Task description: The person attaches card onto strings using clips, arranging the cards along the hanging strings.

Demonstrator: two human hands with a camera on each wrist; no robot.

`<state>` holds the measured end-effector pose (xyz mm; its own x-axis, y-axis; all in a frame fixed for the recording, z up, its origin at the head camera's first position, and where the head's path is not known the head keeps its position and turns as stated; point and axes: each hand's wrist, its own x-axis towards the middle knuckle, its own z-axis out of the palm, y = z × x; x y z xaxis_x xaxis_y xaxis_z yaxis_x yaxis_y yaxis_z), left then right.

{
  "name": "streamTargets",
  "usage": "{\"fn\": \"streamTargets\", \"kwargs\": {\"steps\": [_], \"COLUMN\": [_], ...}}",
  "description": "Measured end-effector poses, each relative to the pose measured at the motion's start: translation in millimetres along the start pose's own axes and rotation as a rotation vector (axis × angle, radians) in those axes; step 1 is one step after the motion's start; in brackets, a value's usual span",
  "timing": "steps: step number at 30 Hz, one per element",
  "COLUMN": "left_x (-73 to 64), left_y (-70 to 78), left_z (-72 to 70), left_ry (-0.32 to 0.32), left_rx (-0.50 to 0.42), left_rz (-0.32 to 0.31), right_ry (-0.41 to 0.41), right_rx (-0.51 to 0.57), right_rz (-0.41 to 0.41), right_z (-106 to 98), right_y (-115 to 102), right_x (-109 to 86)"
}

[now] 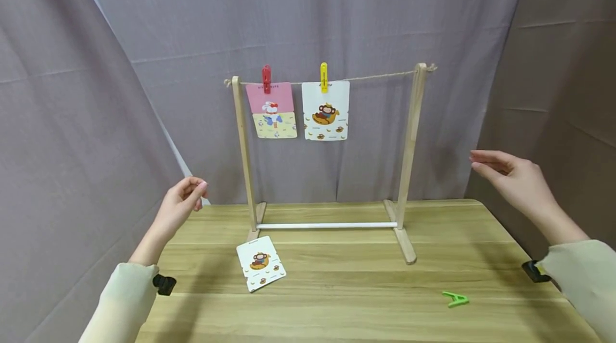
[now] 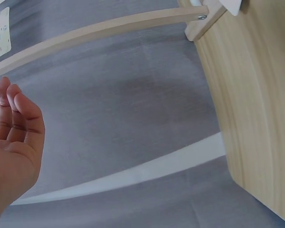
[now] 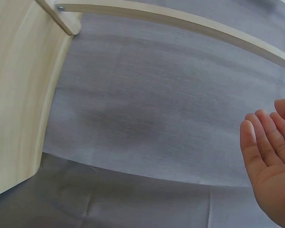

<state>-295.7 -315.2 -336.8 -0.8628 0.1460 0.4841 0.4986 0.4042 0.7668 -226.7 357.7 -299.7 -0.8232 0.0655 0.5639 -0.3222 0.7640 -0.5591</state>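
Raised above the table's left side, my left hand (image 1: 180,204) holds nothing, its fingers loosely bent. My right hand (image 1: 517,180) hovers in the air right of the wooden stand (image 1: 409,155), also holding nothing. On the stand's string (image 1: 380,76) hang a pink and yellow card (image 1: 271,126) under a red clothespin (image 1: 267,79) and a white monkey card (image 1: 325,131) under a yellow clothespin (image 1: 324,78). Another white monkey card (image 1: 255,277) lies on the table by the stand's left foot. A green clothespin (image 1: 455,299) lies at the front right.
The wood-grain table (image 1: 346,305) carries the stand, whose white crossbar (image 1: 327,225) runs low between the posts. Grey curtains (image 1: 337,11) close off the back and sides. Black wrist cameras (image 1: 164,284) sit at both sleeves.
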Motion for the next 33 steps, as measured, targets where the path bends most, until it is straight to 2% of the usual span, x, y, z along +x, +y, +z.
{"fn": "streamTargets", "kwargs": {"steps": [9,15,22,29,33], "left_x": [-5.5,-11.3,-22.4,-31.2,-36.2], "left_y": [-11.1,-22.0,-36.3,-49.0,-54.3], "left_z": [0.5,6.3,15.8,22.1,27.2], "left_ry": [-0.006,0.003,0.003,-0.004,0.009], "left_rx": [0.005,0.005,-0.041,-0.043,-0.054], "left_rz": [-0.043,-0.066,-0.137,-0.168,-0.188], "right_ry": [-0.025,-0.020,-0.056,-0.063,-0.063], "right_rx": [0.000,-0.007,0.015,0.069,0.069], "right_rz": [0.027,0.049,0.084,0.065,0.082], "right_z": [7.6,12.9,24.5,37.5,45.0], "right_y": [17.6,28.0,42.3,52.6,56.1], "right_x": [-12.4,-20.0,-28.4,-38.7,-47.6]}}
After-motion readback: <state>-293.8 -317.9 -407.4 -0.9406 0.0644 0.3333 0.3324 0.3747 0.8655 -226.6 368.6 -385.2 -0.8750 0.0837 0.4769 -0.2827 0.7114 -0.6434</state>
